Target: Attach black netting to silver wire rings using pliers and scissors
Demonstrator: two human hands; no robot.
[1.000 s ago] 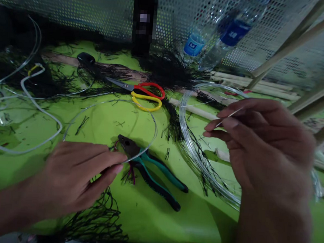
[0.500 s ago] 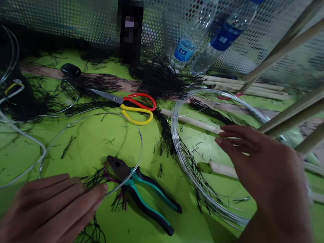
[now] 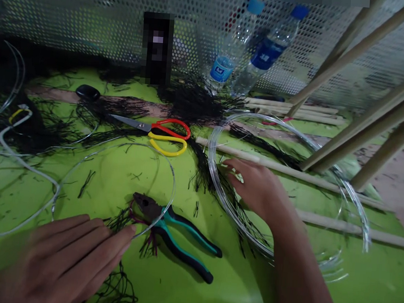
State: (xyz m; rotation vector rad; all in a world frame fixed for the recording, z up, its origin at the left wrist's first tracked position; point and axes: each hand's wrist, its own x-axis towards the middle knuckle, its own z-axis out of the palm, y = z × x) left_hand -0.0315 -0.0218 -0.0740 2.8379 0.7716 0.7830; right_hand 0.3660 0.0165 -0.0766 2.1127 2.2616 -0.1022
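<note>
My left hand (image 3: 77,253) pinches the end of a thin wire loop (image 3: 174,179) between thumb and fingertips. The loop arcs over the jaws and handle of pliers (image 3: 185,256) with black and teal grips, lying apart from my hand. Over the coil of silvery wire (image 3: 212,145), my right hand (image 3: 260,188) hovers with fingers curved and thumb apart, holding nothing visible. Whether its fingertips touch the strands I cannot tell. Scissors (image 3: 150,127) with one red and one yellow handle lie beyond the loop. Beside the right hand runs a pale stick (image 3: 291,168).
Black netting (image 3: 195,102) and cut scraps cover the back of the green table surface (image 3: 241,288). Two water bottles (image 3: 222,69) stand against a perforated metal panel (image 3: 93,19). Long wooden poles (image 3: 373,122) slant in at right. A black rounded object (image 3: 87,92) lies at back left.
My right hand has moved left, away from the pale stick to the coil's inner left side, and its fingers have parted. My left hand keeps its pinch on the wire loop.
</note>
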